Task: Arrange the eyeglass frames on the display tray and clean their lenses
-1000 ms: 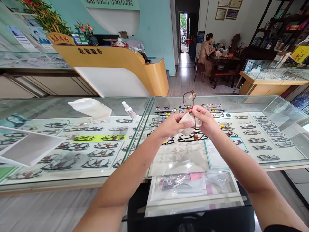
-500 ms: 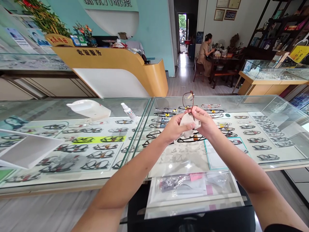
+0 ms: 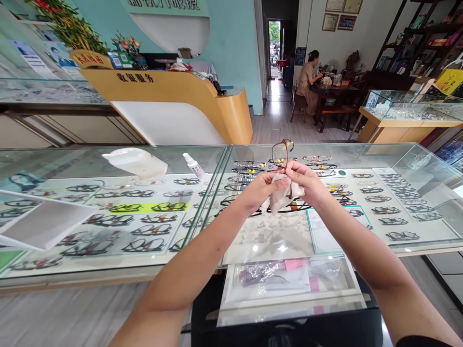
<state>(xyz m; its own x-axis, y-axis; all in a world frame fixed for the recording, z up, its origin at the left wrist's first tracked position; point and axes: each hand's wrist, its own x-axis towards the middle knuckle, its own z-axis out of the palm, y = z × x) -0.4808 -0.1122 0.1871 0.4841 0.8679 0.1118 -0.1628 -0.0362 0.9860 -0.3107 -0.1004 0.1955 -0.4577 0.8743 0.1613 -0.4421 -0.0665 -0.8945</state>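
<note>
Cloth now droops lower, outstretched left hand pinching it, right hand gripping glasses

Daylight from the doorway glares off the floor; the glass counter glints.

Red-framed glasses: upper lens dips slightly lower and sits a touch farther left above the right hand than a second ago / Pale cloth: bunched tighter earlier, drapes looser, free end dangling lower beneath the left hand / Left thumb: rides slightly higher against the cloth
</note>
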